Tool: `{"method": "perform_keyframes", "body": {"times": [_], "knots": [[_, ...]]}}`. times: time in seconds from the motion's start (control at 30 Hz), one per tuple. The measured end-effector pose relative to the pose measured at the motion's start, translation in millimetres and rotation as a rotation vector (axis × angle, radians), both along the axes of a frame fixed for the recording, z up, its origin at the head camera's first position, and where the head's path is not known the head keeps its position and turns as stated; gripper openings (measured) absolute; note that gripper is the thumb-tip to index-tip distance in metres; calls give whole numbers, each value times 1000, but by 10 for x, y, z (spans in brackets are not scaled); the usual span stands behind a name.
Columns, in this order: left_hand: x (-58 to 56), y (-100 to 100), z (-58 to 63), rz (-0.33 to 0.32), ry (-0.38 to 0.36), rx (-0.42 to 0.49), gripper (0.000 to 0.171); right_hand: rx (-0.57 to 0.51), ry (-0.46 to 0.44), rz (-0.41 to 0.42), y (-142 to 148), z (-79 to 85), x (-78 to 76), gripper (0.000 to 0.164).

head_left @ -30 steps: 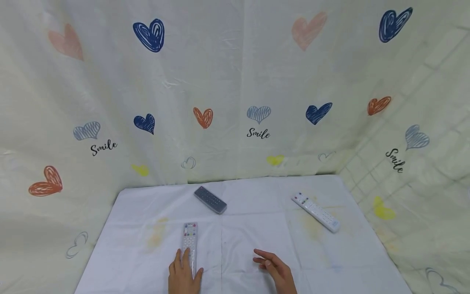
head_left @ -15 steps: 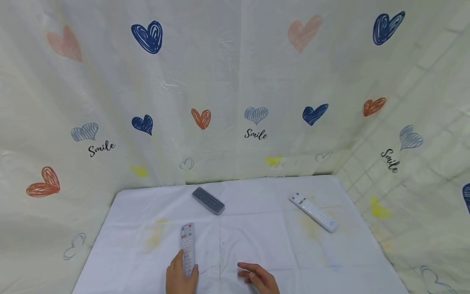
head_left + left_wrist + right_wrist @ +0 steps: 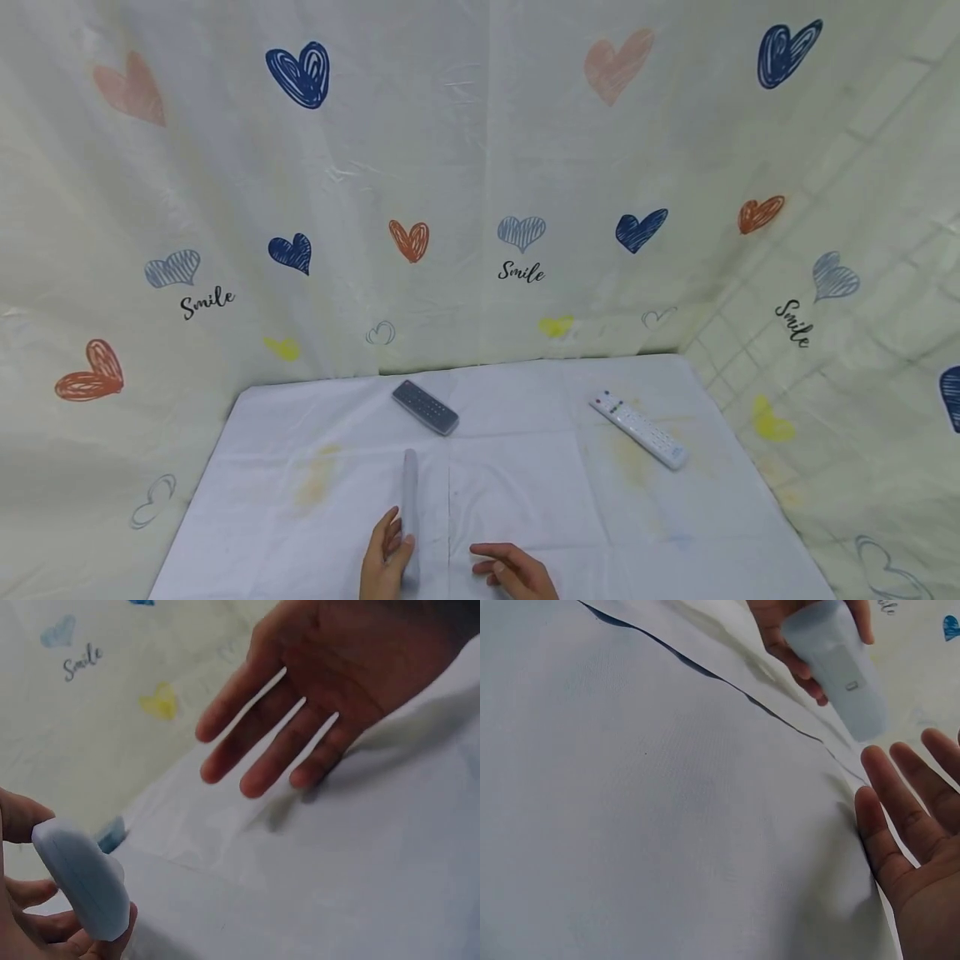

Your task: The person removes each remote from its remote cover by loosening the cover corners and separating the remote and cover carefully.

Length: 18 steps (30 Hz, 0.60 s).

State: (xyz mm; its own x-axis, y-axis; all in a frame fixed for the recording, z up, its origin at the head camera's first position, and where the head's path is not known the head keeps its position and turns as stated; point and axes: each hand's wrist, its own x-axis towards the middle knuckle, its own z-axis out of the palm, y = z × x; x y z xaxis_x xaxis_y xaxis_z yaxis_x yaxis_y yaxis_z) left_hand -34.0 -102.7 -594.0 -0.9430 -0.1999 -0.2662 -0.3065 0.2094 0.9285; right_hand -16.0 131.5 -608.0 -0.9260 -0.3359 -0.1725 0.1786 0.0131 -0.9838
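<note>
My left hand (image 3: pixel 386 558) grips a white remote control (image 3: pixel 409 508) tipped up on its edge, so its narrow side faces the head camera. In the left wrist view the end of the remote (image 3: pixel 86 877) shows between thumb and fingers. From the right wrist view its back (image 3: pixel 847 679), with the battery cover, is visible and its buttons are hidden. To the right, my right hand (image 3: pixel 517 571) holds nothing; its fingers (image 3: pixel 262 742) are spread and apart from the remote.
A dark grey remote (image 3: pixel 425 407) lies at the back of the white-clothed table (image 3: pixel 525 467). Another white remote (image 3: pixel 638 429) lies slanted on the right. A curtain (image 3: pixel 450 167) printed with hearts hangs behind the table and along its sides.
The left hand has taken hold of the white remote, lifted it and turned it from flat onto its edge, moving slightly right. The right hand has moved left toward it.
</note>
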Motion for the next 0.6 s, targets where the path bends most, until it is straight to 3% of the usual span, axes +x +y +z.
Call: {"method": "perform_keyframes", "body": {"times": [0.13, 0.23, 0.47, 0.6], "knots": [[44, 88, 26, -113, 25, 260, 69, 10, 6, 11, -32, 0, 9, 37], [68, 149, 56, -163, 18, 384, 72, 19, 17, 21, -59, -7, 24, 37], [64, 254, 96, -247, -35, 481, 74, -49, 38, 41, -92, -66, 72, 39], [91, 313, 79, -313, -9, 548, 76, -129, -69, 32, -98, -128, 84, 44]]}}
